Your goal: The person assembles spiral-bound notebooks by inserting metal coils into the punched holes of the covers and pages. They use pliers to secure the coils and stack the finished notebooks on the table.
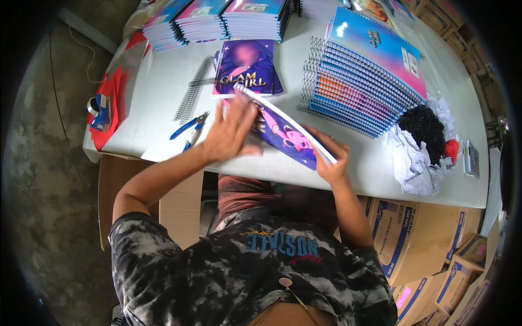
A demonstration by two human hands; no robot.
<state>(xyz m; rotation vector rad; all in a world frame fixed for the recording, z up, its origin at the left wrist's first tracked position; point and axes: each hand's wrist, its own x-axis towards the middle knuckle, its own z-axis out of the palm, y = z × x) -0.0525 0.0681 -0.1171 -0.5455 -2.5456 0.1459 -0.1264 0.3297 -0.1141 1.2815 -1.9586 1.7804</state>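
Note:
A purple-covered notebook (288,136) is tilted above the near part of the table, its white page edge turned up. My right hand (333,160) grips its right end, thumb and fingers on either side. At its other end is my left hand (232,129), somewhat blurred, fingers stretched out along the edge and not closed round it. Just beyond lie more purple notebooks (244,68) in a small pile. Left of them are loose metal spiral coils (194,89). Blue-handled pliers (187,127) lie beside my left wrist.
On the right stands a tall stack of blue-pink spiral notebooks (370,76), with crumpled white cloth (413,157) and a black mesh bundle (421,130) near it. More notebook stacks (204,24) line the far edge. A tape dispenser (100,114) sits at left. Cardboard boxes (418,233) are below right.

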